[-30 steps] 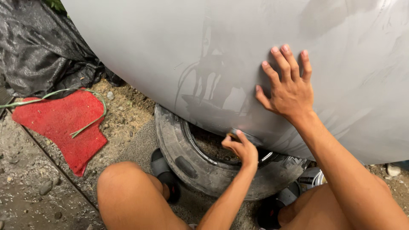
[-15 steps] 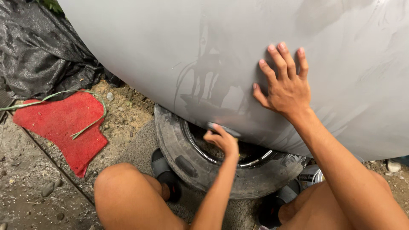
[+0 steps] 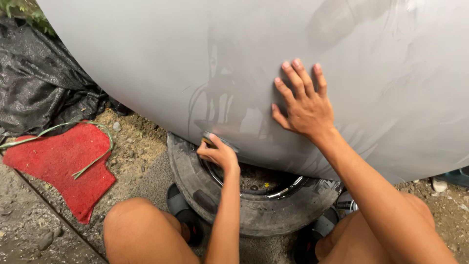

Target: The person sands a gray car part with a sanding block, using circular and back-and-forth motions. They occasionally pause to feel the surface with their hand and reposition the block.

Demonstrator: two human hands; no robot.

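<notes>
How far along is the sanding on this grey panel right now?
Done: the grey panel looks dull and evenly rubbed, wet streaks near the middle. In hand: the left hand presses a small sanding pad on the lower edge; the right hand lies flat on the panel. Left: the edge above the tyre.

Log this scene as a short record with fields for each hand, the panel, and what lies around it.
left hand: grips a small flat sanding block against the lower edge of the panel
right hand: open, palm flat on the panel
panel: large, grey, curved, with wet streaks; it sits above a tyre
ground: red mat on the dirt at left, black sheet behind it
</notes>
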